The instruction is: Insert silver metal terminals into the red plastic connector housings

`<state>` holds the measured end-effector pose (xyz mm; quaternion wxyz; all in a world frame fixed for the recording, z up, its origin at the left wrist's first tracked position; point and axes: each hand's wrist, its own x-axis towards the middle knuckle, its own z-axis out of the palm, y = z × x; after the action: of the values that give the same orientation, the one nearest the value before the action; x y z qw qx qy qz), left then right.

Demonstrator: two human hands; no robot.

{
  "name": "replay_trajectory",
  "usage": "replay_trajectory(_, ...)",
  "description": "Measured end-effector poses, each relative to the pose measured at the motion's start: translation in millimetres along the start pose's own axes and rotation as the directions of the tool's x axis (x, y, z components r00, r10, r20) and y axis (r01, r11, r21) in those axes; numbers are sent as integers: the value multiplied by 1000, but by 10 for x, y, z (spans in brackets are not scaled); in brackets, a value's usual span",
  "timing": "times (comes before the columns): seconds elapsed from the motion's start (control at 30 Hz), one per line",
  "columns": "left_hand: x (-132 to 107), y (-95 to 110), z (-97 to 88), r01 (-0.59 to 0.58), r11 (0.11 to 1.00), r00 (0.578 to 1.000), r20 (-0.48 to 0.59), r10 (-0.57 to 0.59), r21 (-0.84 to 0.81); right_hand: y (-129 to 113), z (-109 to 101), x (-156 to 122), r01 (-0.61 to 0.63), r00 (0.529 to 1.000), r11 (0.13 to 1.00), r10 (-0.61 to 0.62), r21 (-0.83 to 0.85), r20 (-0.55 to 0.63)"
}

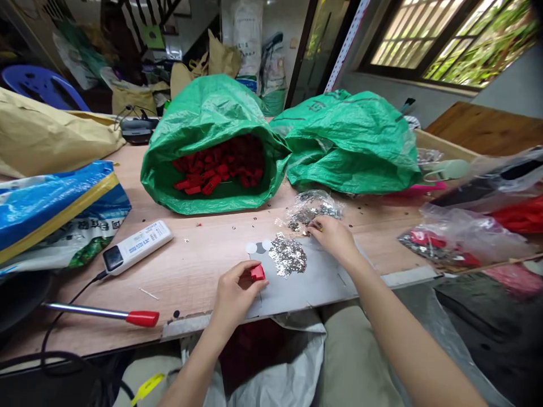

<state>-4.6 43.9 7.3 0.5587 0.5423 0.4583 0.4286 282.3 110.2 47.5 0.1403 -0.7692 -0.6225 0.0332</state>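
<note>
Between the thumb and fingers of my left hand (238,288) is a small red plastic part (257,272), held over the left edge of a grey sheet (314,288). A pile of small shiny metal pieces (288,254) lies on that sheet, to the right of the red part. My right hand (332,234) is at the sheet's far edge, fingertips pinched together beside a clear plastic bag (316,208) of similar metal pieces. Whatever sits between those fingertips is too small to make out.
A green woven sack (212,113) gapes open with many red parts (216,167) inside; another green sack (352,147) stands right of it. At left lie a white power-bank-like device (138,247) and a red-handled lever (142,318). A grey-white sack (275,379) hangs below the table edge.
</note>
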Motion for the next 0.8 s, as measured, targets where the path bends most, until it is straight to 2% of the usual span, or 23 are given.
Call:
replay_trajectory(0.17, 12, -62, -7, -4, 1000, 1000, 19, 3, 31, 24, -38, -22, -39, 999, 979, 43, 200, -16)
replay_trajectory(0.37, 1, -62, -20, -9, 1000, 999, 33, 8, 22, -46, -38, -28, -68, 991, 932, 103, 356, -82)
replay_trajectory(0.43, -3, -56, -23, -16, 1000, 999, 39, 15, 24, -108, -61, -95, -87, 993, 857, 117, 508, -28)
replay_trajectory(0.53, -11, -46, -30, -46, 998, 998, 51, 44, 39, -249, -97, -271, -163, 986, 662, 88, 731, 140)
replay_trajectory(0.6, -16, -37, -38, -65, 996, 996, 60, 62, 53, -359, -100, -425, -245, 966, 545, 66, 802, 251)
replay_trajectory(0.63, -18, -33, -44, -69, 996, 996, 63, 66, 53, -416, -91, -508, -286, 951, 512, 51, 810, 304)
replay_trajectory(0.7, -21, -25, -59, -57, 998, 996, 65, 55, 37, -528, -50, -675, -333, 921, 513, -4, 791, 390)
replay_trajectory(0.8, -23, -19, -88, -31, 999, 998, 61, 32, -7, -689, 54, -882, -265, 910, 592, -107, 761, 401)
